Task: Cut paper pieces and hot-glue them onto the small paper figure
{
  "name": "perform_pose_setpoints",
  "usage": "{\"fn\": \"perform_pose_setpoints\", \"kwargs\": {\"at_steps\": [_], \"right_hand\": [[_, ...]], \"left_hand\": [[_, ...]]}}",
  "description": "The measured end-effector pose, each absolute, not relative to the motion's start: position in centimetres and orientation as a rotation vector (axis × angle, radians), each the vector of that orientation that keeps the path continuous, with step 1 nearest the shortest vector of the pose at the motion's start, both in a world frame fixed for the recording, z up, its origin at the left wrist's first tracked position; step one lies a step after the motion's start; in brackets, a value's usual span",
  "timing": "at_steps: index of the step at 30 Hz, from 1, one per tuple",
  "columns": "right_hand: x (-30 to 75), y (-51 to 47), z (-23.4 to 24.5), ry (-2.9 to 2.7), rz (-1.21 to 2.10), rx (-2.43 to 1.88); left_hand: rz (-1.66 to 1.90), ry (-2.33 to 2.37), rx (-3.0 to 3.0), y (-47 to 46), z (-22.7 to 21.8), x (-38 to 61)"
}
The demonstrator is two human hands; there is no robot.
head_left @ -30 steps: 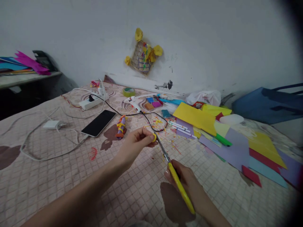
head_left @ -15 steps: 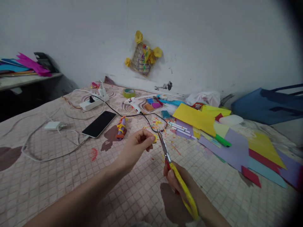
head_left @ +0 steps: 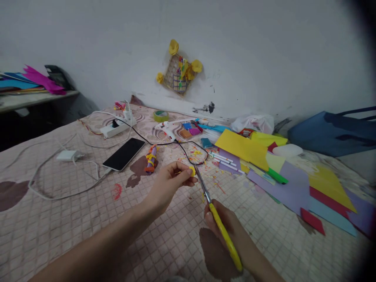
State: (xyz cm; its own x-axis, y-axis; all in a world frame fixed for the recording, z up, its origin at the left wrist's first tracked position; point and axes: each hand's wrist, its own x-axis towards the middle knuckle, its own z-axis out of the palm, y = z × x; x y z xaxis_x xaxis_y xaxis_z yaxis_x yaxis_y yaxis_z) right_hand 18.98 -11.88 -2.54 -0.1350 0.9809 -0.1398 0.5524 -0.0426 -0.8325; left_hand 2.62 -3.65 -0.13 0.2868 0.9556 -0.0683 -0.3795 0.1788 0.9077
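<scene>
Between the thumb and fingers of my left hand (head_left: 173, 181) is pinched a small yellow piece of paper (head_left: 192, 171). My right hand (head_left: 225, 221) grips a pair of scissors (head_left: 207, 192) by its yellow-wrapped handles. The blades look closed, and their tips are right beside the yellow piece; whether they touch it I cannot tell. Small coloured paper scraps (head_left: 216, 180) lie scattered on the cloth beyond my hands. Left of my left hand rests a purple roll with yellow and orange strips (head_left: 150, 158).
A phone (head_left: 123, 154) on a charging cable lies left, near a power strip (head_left: 117, 127). Behind are a glue gun (head_left: 167, 131) with a black cord and a tape roll (head_left: 160, 116). Coloured paper sheets (head_left: 290, 176) and white sticks (head_left: 225, 158) spread to the right.
The scissors have turned in my right hand, so the open handle loop now shows edge-on and the blades look closed. More of the yellow piece shows at my left fingertips.
</scene>
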Motion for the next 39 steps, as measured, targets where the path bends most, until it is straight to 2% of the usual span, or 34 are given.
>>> {"fn": "perform_pose_setpoints", "kwargs": {"at_steps": [39], "right_hand": [[18.79,-11.78,-2.41,-1.710,1.078,-1.631]], "left_hand": [[1.114,0.864,1.009,-3.94,0.19,2.77]]}}
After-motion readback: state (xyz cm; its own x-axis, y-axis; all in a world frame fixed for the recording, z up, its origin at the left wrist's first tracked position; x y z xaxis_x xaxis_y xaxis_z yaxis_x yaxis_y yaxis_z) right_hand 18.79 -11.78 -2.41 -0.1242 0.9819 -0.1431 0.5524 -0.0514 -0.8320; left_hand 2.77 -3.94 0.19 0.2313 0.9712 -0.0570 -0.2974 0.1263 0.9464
